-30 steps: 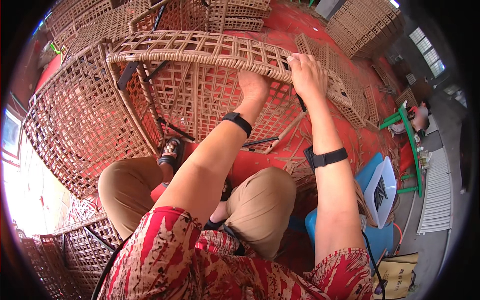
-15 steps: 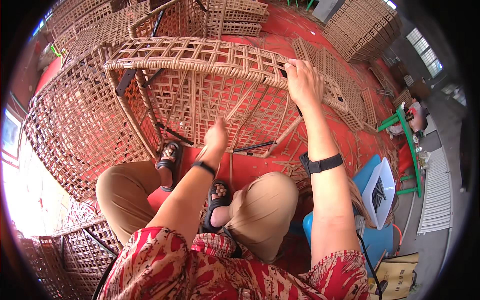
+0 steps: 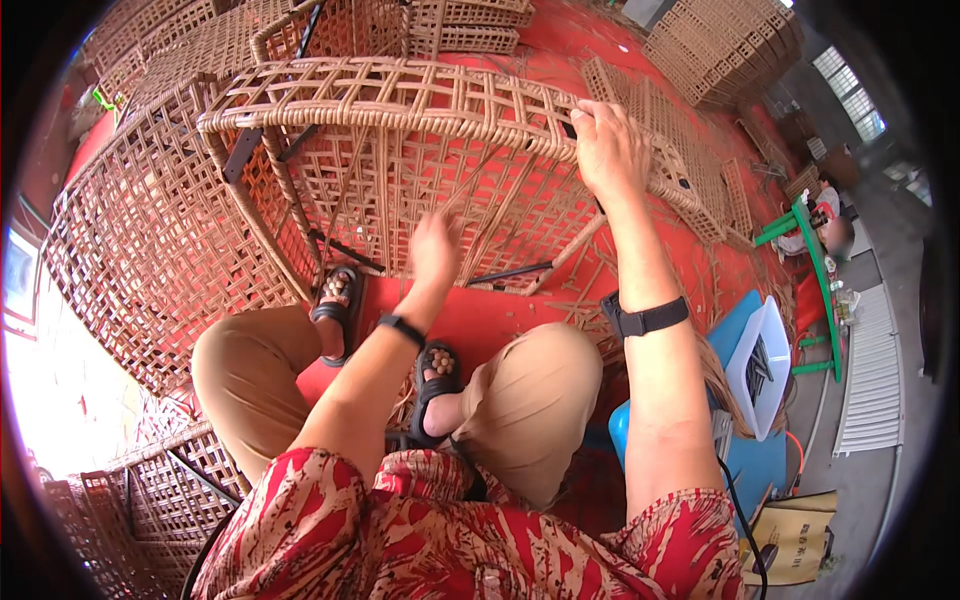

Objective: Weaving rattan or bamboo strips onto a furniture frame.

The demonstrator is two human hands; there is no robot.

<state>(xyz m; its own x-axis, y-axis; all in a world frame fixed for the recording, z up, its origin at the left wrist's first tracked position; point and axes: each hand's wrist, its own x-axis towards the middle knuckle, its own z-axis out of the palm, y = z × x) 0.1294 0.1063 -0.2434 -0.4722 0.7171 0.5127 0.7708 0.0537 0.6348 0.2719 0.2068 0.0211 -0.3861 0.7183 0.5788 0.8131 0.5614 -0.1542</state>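
A brown woven wicker furniture frame [image 3: 400, 105], probably part of a seat, stands on its side in front of my knees, its wrapped edge uppermost. My right hand [image 3: 610, 150] grips the right part of that upper edge, fingers bent over the rim. In front of the open weave is my left hand [image 3: 436, 248], blurred by motion and closed, with a thin wicker strand [image 3: 472, 182] running up from it toward the rim. Its fingertips are not sharp. Dark metal bars, one of them a corner brace [image 3: 243, 155], show inside the frame.
More woven panels [image 3: 140, 230] stand at the left, and stacked ones [image 3: 722, 50] at the back right. Beside my right knee are a white bin [image 3: 757, 370] of dark pieces and a blue stool [image 3: 745, 465]. A person [image 3: 828, 225] sits near a green metal frame [image 3: 822, 270].
My left hand has moved slightly up and away from me, across the weave. My right hand keeps its grip on the rim. The whole view has shifted a little.
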